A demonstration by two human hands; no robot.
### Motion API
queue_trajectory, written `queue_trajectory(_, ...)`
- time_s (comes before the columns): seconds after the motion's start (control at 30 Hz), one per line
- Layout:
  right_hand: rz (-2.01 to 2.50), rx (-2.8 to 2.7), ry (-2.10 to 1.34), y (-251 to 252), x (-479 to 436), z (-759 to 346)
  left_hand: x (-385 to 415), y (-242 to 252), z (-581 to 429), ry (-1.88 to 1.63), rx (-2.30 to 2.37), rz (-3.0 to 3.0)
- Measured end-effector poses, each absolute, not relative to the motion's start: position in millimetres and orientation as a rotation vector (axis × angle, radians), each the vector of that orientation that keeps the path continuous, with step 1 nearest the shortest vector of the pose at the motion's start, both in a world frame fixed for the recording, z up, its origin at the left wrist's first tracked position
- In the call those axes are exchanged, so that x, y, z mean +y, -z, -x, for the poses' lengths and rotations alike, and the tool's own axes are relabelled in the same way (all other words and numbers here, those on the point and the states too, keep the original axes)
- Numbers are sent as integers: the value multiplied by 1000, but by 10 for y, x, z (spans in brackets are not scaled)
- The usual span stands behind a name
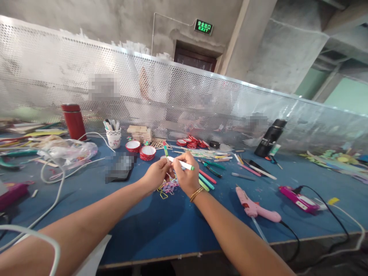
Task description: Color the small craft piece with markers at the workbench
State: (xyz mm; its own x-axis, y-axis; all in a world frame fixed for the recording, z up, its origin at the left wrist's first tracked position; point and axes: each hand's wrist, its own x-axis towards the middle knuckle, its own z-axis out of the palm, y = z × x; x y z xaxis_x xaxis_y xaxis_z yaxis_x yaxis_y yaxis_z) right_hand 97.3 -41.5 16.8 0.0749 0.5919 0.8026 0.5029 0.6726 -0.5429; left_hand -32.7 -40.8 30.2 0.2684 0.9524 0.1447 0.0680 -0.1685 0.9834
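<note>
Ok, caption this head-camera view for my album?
Right hand holding a white marker, left hand a coloured stick.

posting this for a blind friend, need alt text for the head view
A person's right hand holds a white marker beside a green-and-red stick in the left hand, above a blue table. Colourful loops lie below; a pink glue gun lies to the right.

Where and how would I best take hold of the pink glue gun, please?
Best by the handle of the glue gun, probably from the right: it lies flat with the handle pointing right, while the nozzle points away, toward the far left. Leave the black cord at the handle's end free.
</note>
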Motion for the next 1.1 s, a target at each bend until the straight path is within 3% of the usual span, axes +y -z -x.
queue_trajectory(1.1, 947, -1536, -71, -159, -403, -971, -420, -310, 327, -1103, 972, -1490)
